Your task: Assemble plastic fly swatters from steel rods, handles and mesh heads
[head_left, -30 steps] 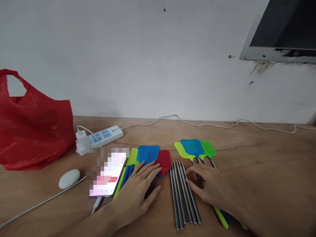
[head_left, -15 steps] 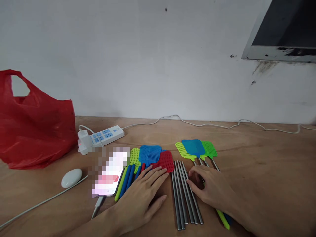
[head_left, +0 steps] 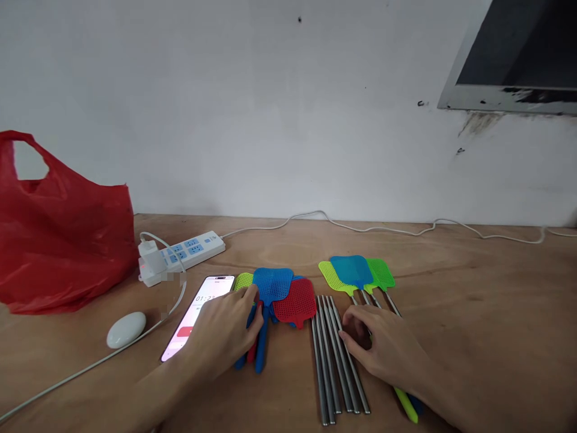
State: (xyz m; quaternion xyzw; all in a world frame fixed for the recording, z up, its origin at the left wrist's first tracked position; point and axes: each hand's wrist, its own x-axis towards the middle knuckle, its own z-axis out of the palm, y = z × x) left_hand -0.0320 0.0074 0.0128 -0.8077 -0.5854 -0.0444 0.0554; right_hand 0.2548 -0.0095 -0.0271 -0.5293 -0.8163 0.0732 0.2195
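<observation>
My left hand (head_left: 223, 334) lies over the coloured handles of a left pile of fly swatter heads (head_left: 279, 291), blue, red and yellow-green, its fingers curled around the handles beside the phone. My right hand (head_left: 383, 346) rests palm down with fingers spread, its fingertips touching a row of several bare metal rods (head_left: 336, 355). Under that hand run the handles of a second group of assembled swatters (head_left: 356, 272), yellow-green, blue and green, with metal shafts.
A lit phone (head_left: 198, 316) lies left of the left hand with a cable attached. A white oval device (head_left: 126, 328), a white power strip (head_left: 183, 254) and a red plastic bag (head_left: 58, 234) stand further left. A white cable (head_left: 383, 227) runs along the wall.
My left hand has slid left from the red swatter head onto the bundle of handles and curled round them; the handles have shifted together. The right hand has stayed in place.
</observation>
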